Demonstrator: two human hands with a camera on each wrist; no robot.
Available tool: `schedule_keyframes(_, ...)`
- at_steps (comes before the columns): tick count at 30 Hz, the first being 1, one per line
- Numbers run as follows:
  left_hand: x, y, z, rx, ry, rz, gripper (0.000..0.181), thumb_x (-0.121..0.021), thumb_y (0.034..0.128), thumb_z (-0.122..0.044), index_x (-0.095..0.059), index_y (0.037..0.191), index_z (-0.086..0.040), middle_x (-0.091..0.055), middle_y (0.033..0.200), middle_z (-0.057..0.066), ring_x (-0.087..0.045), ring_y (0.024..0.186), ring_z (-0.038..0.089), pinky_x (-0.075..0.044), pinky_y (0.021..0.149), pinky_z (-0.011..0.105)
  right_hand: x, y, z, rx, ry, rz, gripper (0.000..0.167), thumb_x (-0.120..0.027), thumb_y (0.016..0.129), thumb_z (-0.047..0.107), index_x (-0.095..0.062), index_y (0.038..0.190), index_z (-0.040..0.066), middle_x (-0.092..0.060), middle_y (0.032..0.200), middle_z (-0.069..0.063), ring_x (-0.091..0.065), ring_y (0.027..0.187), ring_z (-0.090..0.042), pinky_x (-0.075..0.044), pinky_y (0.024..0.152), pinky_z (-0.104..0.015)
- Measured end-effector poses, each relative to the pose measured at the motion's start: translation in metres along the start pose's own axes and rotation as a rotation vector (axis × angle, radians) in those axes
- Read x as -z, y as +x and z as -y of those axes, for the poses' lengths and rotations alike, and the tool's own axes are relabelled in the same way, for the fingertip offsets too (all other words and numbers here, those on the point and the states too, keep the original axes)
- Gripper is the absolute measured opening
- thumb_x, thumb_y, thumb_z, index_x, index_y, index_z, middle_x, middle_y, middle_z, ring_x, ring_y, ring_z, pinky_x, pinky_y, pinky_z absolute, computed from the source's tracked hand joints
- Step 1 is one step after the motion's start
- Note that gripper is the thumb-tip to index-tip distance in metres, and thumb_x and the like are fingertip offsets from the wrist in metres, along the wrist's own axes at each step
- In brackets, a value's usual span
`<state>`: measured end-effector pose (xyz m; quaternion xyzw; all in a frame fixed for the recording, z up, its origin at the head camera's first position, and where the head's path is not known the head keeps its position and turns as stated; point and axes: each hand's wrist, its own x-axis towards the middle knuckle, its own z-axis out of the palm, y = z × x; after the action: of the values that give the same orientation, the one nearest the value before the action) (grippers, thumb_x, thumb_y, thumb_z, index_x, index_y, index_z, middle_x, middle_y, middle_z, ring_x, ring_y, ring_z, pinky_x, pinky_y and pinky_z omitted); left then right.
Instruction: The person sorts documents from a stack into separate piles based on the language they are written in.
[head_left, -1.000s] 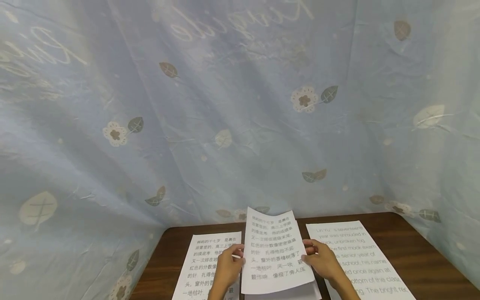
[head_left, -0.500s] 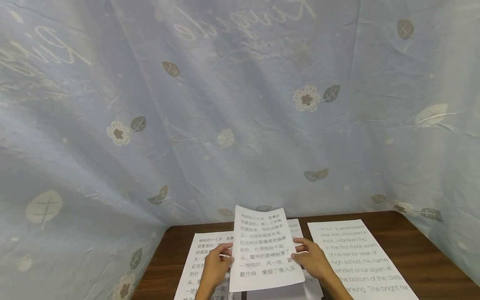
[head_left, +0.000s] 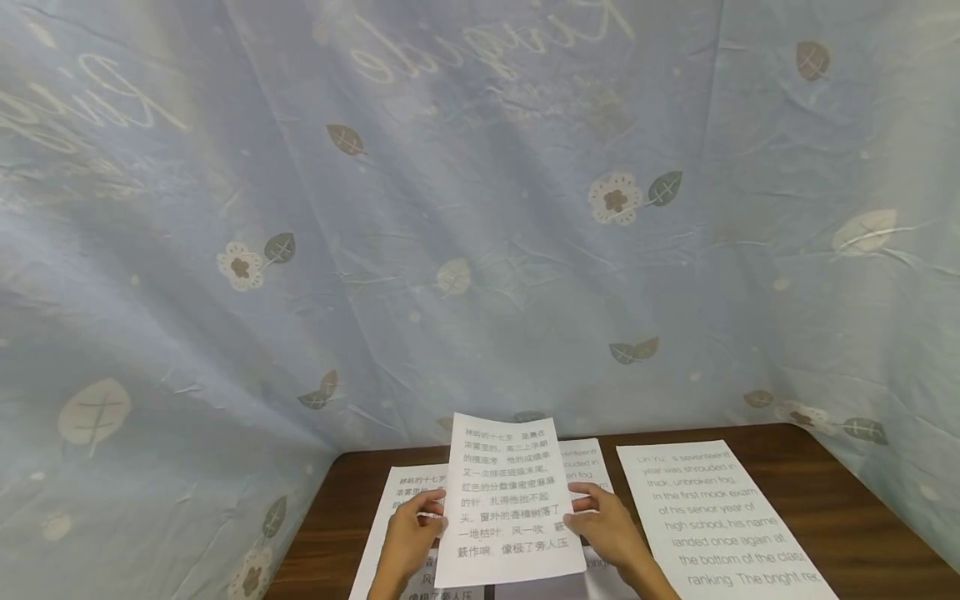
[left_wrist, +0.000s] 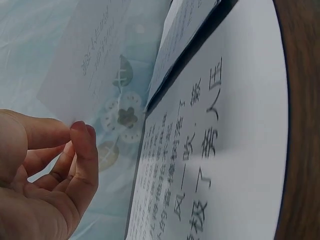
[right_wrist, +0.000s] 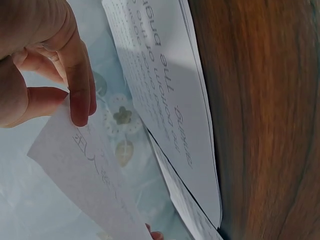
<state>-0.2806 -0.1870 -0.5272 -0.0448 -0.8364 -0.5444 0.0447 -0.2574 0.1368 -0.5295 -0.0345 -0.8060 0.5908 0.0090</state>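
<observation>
My left hand (head_left: 410, 533) and right hand (head_left: 606, 527) hold up a white sheet of paper (head_left: 504, 508) printed with Chinese text, one at each side edge. It is raised above the table and tilted, its top edge bowed. In the left wrist view, my thumb and fingers pinch the edge of the sheet (left_wrist: 85, 60). The right wrist view has my thumb and index finger pinching a corner of the sheet (right_wrist: 90, 170). Below and left lies a Chinese-text paper stack (head_left: 411, 482), partly covered. Behind the sheet shows a middle English-text paper stack (head_left: 587, 475).
An English-text paper stack (head_left: 723, 517) lies at the right on the dark wooden table (head_left: 847, 508); several sheet edges show in the right wrist view. A pale blue curtain (head_left: 510, 317) with leaves and flowers hangs behind and around the table.
Both hands have carried the sheet leftward from over the middle stack towards the left stack. More of the middle stack shows now, and more of the left stack is covered.
</observation>
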Motion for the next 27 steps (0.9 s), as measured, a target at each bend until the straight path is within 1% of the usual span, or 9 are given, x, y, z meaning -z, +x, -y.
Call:
schedule_keyframes(5, 0.010, 0.000, 0.003, 0.028, -0.004, 0.002, 0.045, -0.070, 0.0907, 0.004, -0.068, 0.135, 0.003, -0.069, 0.106, 0.013, -0.067, 0.084, 0.018, -0.063, 0.063, 0.029, -0.008, 0.000, 0.006, 0.006, 0.011, 0.033, 0.058, -0.074, 0.091, 0.007, -0.058, 0.145, -0.007, -0.070, 0.116, -0.017, -0.073, 0.089, -0.019, -0.064, 0.076, -0.038)
schedule_keyframes(9, 0.018, -0.002, 0.007, 0.037, 0.001, -0.003, 0.045, -0.070, 0.0907, 0.004, -0.068, 0.135, 0.004, -0.068, 0.106, 0.014, -0.067, 0.083, 0.018, -0.063, 0.063, 0.029, -0.016, -0.001, 0.006, 0.016, 0.025, 0.063, 0.059, -0.073, 0.090, 0.007, -0.056, 0.145, -0.009, -0.069, 0.118, -0.019, -0.073, 0.091, -0.018, -0.064, 0.079, -0.039)
schedule_keyframes(19, 0.036, -0.004, 0.016, 0.068, 0.030, -0.028, 0.043, -0.070, 0.0906, 0.005, -0.069, 0.133, 0.003, -0.068, 0.106, 0.014, -0.065, 0.085, 0.018, -0.061, 0.063, 0.031, -0.035, -0.001, 0.001, 0.031, 0.111, 0.121, 0.064, -0.069, 0.089, 0.003, -0.051, 0.147, -0.014, -0.067, 0.118, -0.021, -0.073, 0.088, -0.018, -0.067, 0.077, -0.036)
schedule_keyframes(27, 0.052, -0.004, 0.025, 0.099, 0.040, -0.041, 0.043, -0.069, 0.0905, 0.006, -0.069, 0.134, 0.005, -0.069, 0.104, 0.013, -0.066, 0.085, 0.018, -0.062, 0.064, 0.035, -0.054, -0.001, 0.003, 0.018, 0.169, 0.143, 0.065, -0.068, 0.089, 0.003, -0.049, 0.148, -0.014, -0.066, 0.118, -0.021, -0.073, 0.089, -0.018, -0.067, 0.079, -0.037)
